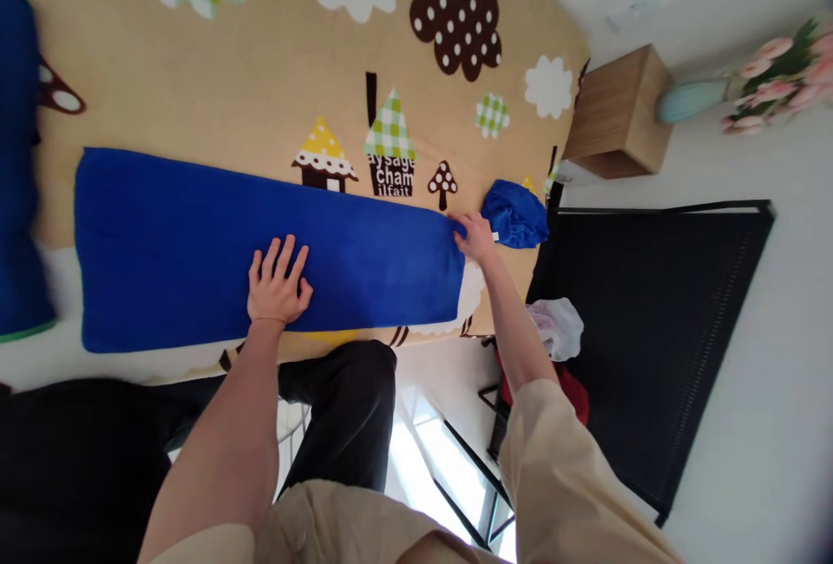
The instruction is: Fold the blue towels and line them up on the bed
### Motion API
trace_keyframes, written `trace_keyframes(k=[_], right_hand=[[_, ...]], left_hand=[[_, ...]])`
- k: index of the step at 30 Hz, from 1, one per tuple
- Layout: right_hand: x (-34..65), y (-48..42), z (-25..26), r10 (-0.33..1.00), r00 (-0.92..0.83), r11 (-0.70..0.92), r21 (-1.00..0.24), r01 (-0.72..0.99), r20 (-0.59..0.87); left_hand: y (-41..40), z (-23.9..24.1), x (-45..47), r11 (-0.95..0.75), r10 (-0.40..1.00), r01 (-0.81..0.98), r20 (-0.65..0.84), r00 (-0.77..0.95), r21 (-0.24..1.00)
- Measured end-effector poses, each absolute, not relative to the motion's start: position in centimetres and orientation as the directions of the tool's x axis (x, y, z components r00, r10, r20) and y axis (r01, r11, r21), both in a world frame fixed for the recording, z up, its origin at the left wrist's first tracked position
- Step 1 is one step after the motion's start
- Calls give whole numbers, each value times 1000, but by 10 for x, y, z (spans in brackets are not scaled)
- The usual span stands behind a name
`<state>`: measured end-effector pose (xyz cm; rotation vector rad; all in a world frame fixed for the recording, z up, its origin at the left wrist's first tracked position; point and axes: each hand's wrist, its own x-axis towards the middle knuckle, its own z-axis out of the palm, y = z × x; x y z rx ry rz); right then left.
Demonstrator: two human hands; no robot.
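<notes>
Cloth, blue and laid in a long flat rectangle (370,265), lies around nine o'clock from the view's centre. The left hand (277,288) spreads flat upon it; the right hand (477,239) curls narrowly at its three-o'clock end, whether pinching one cannot tell. Beside that hand, at two o'clock, bunches a crumpled blue cloth (516,208) with a white tag (495,237); at the left edge lies green-edged blue cloth (16,165). The tan cloud-patterned sheet (195,95) underneath reads "aysage cham ilfait". Two o'clock: a wooden box (615,113), near white wall (794,330).
</notes>
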<state>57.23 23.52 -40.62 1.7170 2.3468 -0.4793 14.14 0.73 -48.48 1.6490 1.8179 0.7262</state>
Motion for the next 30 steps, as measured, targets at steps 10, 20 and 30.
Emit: trace_keyframes(k=[10, 20, 30], right_hand=[[601, 264, -416, 931, -31, -2, -89, 996, -363], [537, 187, -425, 997, -27, 31, -46, 998, 74], [548, 196, -435, 988, -100, 91, -75, 993, -117]], left_hand=[[7, -486, 142, 103, 995, 687, -71, -76, 719], [7, -486, 142, 103, 995, 690, -71, -75, 717], [6, -486, 142, 112, 994, 687, -82, -76, 718]])
